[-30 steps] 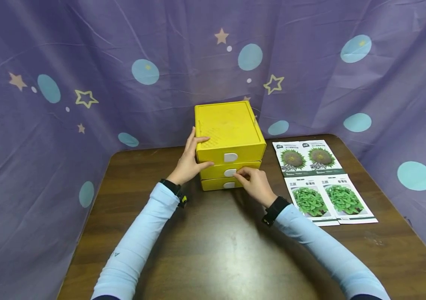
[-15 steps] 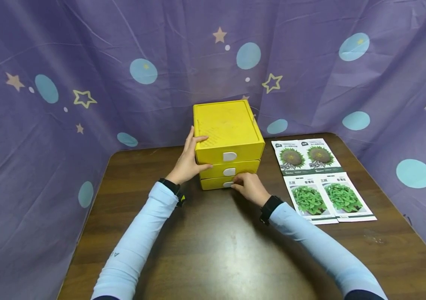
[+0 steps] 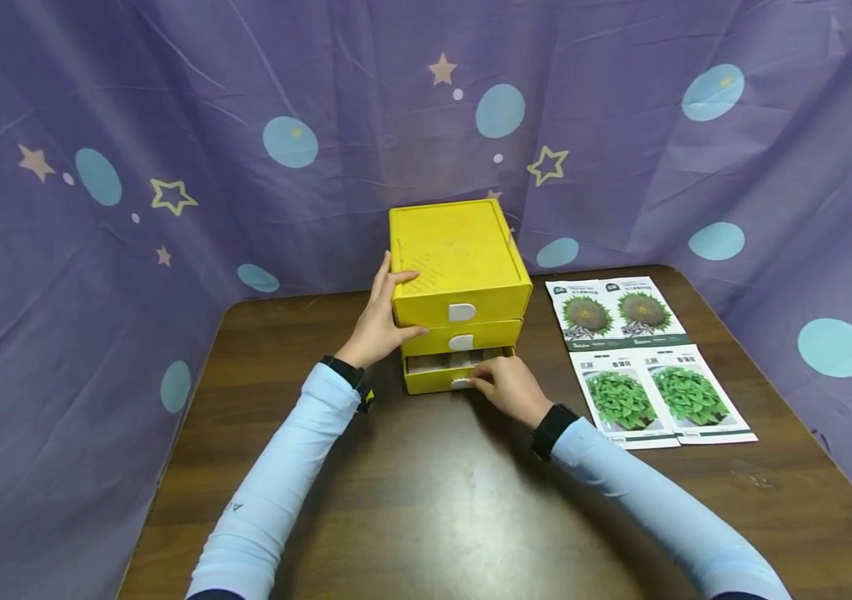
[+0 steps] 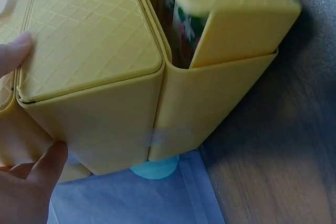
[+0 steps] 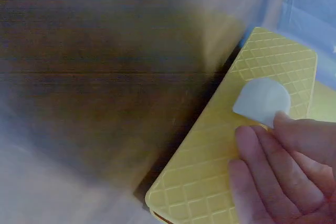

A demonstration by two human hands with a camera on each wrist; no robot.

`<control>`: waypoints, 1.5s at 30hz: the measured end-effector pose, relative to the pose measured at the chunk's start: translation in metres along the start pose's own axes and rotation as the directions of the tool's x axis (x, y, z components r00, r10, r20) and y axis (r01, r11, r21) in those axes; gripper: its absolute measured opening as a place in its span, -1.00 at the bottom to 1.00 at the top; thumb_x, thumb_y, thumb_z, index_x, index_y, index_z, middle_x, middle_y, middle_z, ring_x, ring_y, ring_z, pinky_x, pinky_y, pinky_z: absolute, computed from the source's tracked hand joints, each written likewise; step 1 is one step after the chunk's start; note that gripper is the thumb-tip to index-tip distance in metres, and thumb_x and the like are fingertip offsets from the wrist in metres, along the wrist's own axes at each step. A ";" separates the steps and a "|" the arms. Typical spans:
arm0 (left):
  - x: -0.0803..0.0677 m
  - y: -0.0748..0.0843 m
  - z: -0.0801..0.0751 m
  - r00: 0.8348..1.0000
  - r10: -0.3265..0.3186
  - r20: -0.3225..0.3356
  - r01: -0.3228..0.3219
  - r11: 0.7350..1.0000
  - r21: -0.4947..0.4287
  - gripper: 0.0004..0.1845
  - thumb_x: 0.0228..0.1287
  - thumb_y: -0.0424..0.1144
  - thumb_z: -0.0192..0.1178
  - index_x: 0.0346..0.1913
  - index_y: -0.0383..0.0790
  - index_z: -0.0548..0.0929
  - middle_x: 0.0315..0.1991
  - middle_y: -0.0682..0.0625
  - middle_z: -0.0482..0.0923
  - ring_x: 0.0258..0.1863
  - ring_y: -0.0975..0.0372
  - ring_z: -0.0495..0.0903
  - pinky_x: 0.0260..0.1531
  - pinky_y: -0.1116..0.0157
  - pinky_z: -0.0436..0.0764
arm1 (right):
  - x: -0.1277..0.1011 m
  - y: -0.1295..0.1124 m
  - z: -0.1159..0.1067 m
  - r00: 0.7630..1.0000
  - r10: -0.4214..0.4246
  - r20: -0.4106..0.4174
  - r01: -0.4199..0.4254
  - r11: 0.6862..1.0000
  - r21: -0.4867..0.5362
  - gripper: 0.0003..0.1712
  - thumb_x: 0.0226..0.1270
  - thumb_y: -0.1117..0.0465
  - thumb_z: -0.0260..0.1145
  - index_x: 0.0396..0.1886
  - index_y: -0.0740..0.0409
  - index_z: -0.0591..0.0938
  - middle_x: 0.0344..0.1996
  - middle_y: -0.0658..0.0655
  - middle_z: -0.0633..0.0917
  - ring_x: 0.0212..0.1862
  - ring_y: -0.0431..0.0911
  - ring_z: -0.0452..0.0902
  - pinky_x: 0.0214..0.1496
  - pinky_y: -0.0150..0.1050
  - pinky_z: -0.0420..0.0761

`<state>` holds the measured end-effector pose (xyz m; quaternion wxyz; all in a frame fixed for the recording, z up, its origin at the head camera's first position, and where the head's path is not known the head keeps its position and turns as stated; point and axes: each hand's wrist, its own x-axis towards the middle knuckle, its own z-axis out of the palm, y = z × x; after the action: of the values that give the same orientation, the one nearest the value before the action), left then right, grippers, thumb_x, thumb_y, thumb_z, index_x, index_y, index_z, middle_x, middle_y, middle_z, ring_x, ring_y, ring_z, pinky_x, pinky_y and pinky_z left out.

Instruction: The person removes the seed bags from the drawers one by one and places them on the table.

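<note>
On the table stands a yellow three-drawer storage box (image 3: 459, 250). My left hand (image 3: 377, 327) holds its front left corner, thumb on the front, fingers on the side and top. The bottom drawer (image 3: 428, 382) is partly pulled out, while the upper two stay in. My right hand (image 3: 512, 388) pinches its white drawer handle (image 5: 262, 98) between thumb and fingers. Through the gap in the left wrist view, packets (image 4: 184, 30) with green and reddish print show inside the drawer; most of them are hidden.
Two packets with sunflower pictures (image 3: 613, 312) and two with green leafy plants (image 3: 654, 398) lie at the right of the brown table (image 3: 426, 500). A purple curtain (image 3: 336, 83) hangs close behind the box and along both sides.
My right hand has gone from the middle drawer's handle down to the bottom one and drawn that drawer outward. My left hand has kept its place on the box.
</note>
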<state>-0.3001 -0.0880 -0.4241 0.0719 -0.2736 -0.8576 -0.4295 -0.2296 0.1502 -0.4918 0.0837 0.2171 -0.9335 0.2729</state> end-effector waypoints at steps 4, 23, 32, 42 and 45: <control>0.000 0.000 0.000 1.000 -0.001 -0.004 0.001 1.000 0.001 -0.10 -0.05 -0.26 0.44 0.31 0.15 0.14 0.44 0.19 -0.57 0.42 0.03 -0.15 -0.01 0.02 0.47 | -0.020 -0.008 -0.002 1.000 -0.014 0.001 0.014 1.000 -0.026 -0.96 0.11 0.24 0.40 -0.44 0.10 0.75 -0.51 -0.05 0.70 -0.43 -0.19 0.60 -0.35 -0.22 0.55; 0.002 -0.002 0.000 0.999 0.015 -0.028 -0.016 1.000 -0.009 -0.09 -0.07 -0.27 0.46 0.31 0.14 0.15 0.44 0.22 -0.55 0.40 0.01 -0.10 -0.02 -0.01 0.47 | -0.089 -0.043 -0.007 0.999 -0.033 0.034 0.035 0.998 -0.050 -0.94 0.08 0.18 0.42 -0.47 0.06 0.74 -0.55 -0.12 0.69 -0.48 -0.32 0.55 -0.43 -0.33 0.53; 0.002 -0.002 0.000 1.000 0.016 -0.021 -0.016 1.000 0.004 -0.10 -0.06 -0.26 0.45 0.31 0.15 0.14 0.45 0.15 -0.54 0.40 0.00 -0.08 -0.10 0.02 0.51 | -0.087 -0.047 -0.012 0.995 -0.005 0.097 0.012 0.997 -0.070 -0.92 0.12 0.15 0.40 -0.51 0.00 0.71 -0.60 -0.19 0.63 -0.53 -0.35 0.48 -0.49 -0.34 0.49; 0.001 -0.002 -0.001 1.000 0.011 -0.017 -0.011 1.000 0.008 -0.10 -0.05 -0.24 0.44 0.31 0.17 0.13 0.45 0.12 -0.53 0.40 -0.02 -0.07 -0.12 0.00 0.52 | -0.028 -0.041 -0.040 0.927 0.111 0.358 -0.197 0.957 0.211 -0.75 0.24 0.08 0.29 -0.27 0.19 0.66 -0.43 -0.01 0.66 -0.47 -0.17 0.55 -0.44 -0.32 0.52; 0.000 -0.002 0.001 1.000 0.008 -0.017 -0.007 1.000 0.011 -0.10 -0.05 -0.24 0.44 0.30 0.18 0.13 0.46 0.09 -0.52 0.39 -0.04 -0.05 -0.14 0.00 0.52 | -0.010 -0.027 -0.038 0.832 0.233 0.503 -0.407 0.872 0.270 -0.54 0.27 0.09 0.26 -0.02 0.39 0.52 -0.22 0.20 0.63 -0.32 -0.02 0.60 -0.31 -0.20 0.60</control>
<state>-0.3013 -0.0885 -0.4258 0.0824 -0.2728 -0.8582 -0.4269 -0.2068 0.1543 -0.4500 -0.2268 0.1241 -0.8821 0.3937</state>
